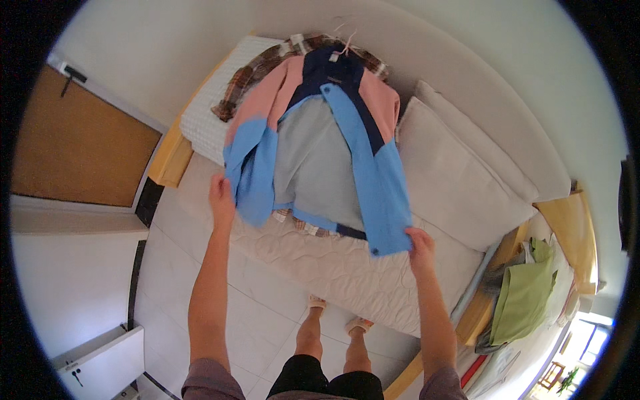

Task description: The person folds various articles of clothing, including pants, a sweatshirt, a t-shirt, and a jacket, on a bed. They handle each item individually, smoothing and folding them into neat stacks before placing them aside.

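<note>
A pink, navy and light-blue jacket (pixel 385 185) with a grey lining lies spread, front open, before me. Its collar points away, and a pink hanger (pixel 346 45) sticks out at the neck. My left hand (pixel 221 200) is closed on the outer edge of the blue part at the left. At the lower right corner, my right hand (pixel 421 247) pinches the blue front panel near the hem. Under the jacket is a brown plaid garment (pixel 255 67); parts show around the shoulders and below the hem, and the rest is hidden.
The garments rest on a sofa with a quilted seat cover (pixel 345 285). Beige cushions (pixel 450 170) lean at the right, and a white waffle-textured cushion (pixel 202 120) lies left. Green clothing (pixel 522 295) hangs over a wooden armrest (pixel 475 317). A white drawer cabinet (pixel 107 360) stands lower left.
</note>
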Demonstrator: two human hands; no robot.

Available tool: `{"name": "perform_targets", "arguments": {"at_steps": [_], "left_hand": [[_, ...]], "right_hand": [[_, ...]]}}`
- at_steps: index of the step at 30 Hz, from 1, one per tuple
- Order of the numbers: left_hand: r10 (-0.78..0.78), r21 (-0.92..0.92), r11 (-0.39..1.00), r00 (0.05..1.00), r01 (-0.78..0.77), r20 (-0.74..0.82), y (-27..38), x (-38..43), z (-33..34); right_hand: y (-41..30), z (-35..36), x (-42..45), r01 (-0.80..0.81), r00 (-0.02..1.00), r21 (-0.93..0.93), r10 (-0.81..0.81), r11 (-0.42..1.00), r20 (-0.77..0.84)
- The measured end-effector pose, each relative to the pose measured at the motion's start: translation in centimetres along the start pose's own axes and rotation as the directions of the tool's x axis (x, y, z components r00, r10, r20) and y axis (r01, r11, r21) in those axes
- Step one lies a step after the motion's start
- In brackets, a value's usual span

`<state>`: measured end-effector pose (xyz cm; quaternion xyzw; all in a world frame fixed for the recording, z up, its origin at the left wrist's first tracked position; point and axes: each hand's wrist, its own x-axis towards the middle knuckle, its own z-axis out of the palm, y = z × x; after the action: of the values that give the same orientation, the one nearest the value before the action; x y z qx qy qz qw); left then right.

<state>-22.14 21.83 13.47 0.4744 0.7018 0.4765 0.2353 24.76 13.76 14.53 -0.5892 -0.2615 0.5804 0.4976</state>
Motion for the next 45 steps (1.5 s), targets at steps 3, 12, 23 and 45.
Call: {"name": "perform_targets", "arguments": {"at_steps": [3,12,23,45], "left_hand": [[-0.151,-0.176,0.974,0.988,0.145,-0.021,4.4,-6.4,-2.4],[-0.637,0.116,0.727,0.603,0.676,0.480,-0.6,-25.4,0.0],[0.130,0.323,0.758,0.617,-0.566,0.776,3.4,-29.9,12.5],[0.054,0.055,0.858,0.195,-0.511,0.979,9.3,-31.9,28.4]], "right_hand": [[-3.4,-6.7,-3.9,0.092,0.980,0.185,-0.055,0.978,-0.192],[-2.4,-37.8,-17.8,0.130,0.848,0.035,-0.093,0.991,-0.522],[9.3,-24.8,-17.6,0.060,0.998,-0.868,-0.022,0.492,0.056],[8.0,-14.2,-6.9,0.403,0.915,-0.843,-0.159,0.357,0.371]]}}
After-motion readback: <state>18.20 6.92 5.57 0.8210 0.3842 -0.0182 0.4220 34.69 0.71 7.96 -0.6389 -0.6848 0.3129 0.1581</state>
